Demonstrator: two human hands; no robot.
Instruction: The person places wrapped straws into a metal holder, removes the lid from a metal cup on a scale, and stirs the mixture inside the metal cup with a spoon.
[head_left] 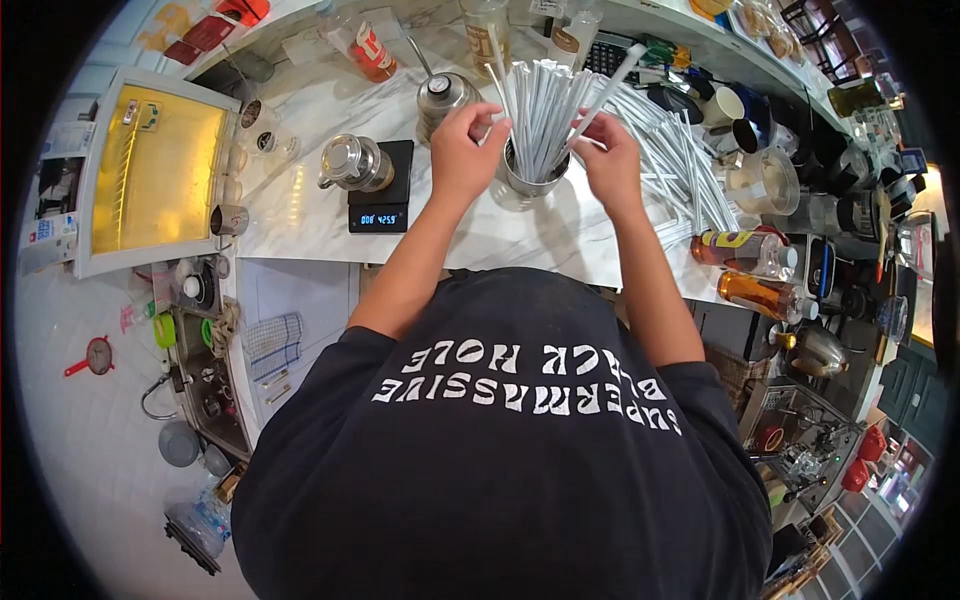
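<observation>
A metal cup (530, 186) on the marble counter (330, 95) holds an upright bundle of white wrapped straws (545, 110). My left hand (468, 145) is at the left side of the bundle, thumb and fingers curved and apart, with nothing visible between them. On the right side, my right hand (608, 155) has its fingers closed around the lower part of one straw (610, 88) that leans out to the right. A loose pile of more wrapped straws (680, 170) lies on the counter just right of my right hand.
Left of the cup are a kettle (447, 95), a black scale (378, 215) and a glass server (355, 165). Bottles (745, 253) lie at the right near the counter's front edge. A red-labelled bottle (372, 55) and plastic cups (487, 35) are at the back.
</observation>
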